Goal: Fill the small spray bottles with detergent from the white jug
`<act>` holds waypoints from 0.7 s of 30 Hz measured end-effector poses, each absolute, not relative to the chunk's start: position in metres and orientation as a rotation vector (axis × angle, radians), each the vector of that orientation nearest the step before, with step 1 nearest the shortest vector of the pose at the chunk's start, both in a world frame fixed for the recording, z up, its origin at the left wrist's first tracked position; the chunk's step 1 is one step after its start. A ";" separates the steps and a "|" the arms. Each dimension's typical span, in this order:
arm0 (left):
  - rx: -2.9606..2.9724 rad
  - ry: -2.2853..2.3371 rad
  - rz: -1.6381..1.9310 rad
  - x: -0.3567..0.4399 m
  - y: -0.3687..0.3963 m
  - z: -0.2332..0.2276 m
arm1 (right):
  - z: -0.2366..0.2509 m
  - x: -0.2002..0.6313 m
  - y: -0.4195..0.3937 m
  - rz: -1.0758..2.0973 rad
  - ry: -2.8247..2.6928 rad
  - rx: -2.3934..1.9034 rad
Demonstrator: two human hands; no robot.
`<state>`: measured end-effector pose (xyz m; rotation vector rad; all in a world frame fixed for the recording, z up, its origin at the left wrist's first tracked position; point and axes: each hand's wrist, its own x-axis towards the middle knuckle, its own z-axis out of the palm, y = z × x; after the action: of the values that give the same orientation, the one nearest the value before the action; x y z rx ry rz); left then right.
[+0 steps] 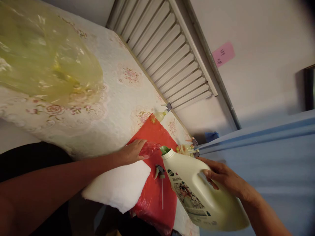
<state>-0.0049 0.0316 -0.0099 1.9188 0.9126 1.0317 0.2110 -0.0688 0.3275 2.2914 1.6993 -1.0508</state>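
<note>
My right hand (222, 177) grips the handle of a large cream detergent jug (197, 196), tilted so its green spout (164, 150) points at the mouth of a small clear bottle (149, 149). My left hand (133, 151) holds that clear bottle over a red plastic sheet (155, 193). A grey spray-trigger head with its long tube (161, 183) lies loose on the red sheet, just below the two bottles.
Two filled spray bottles lie near the table's far edge: one (161, 114) and another (188, 149). A flowered tablecloth (118, 98) covers the table. A yellow plastic bag (46, 62) lies at upper left, a white foam pad (118, 186) near me, a radiator (164, 49) behind.
</note>
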 end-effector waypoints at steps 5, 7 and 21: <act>1.937 0.910 1.017 -0.006 0.031 -0.008 | 0.328 0.212 -0.069 -1.041 1.699 2.281; 1.938 0.902 1.009 -0.006 0.032 -0.008 | 0.328 0.211 -0.069 -1.039 1.697 2.280; 1.925 0.910 1.044 -0.005 0.031 -0.010 | 0.327 0.216 -0.068 -1.054 1.703 2.278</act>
<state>-0.0045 0.0313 -0.0101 1.9245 0.9097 1.0444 0.2163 -0.0685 0.3265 2.2778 1.7033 -1.0538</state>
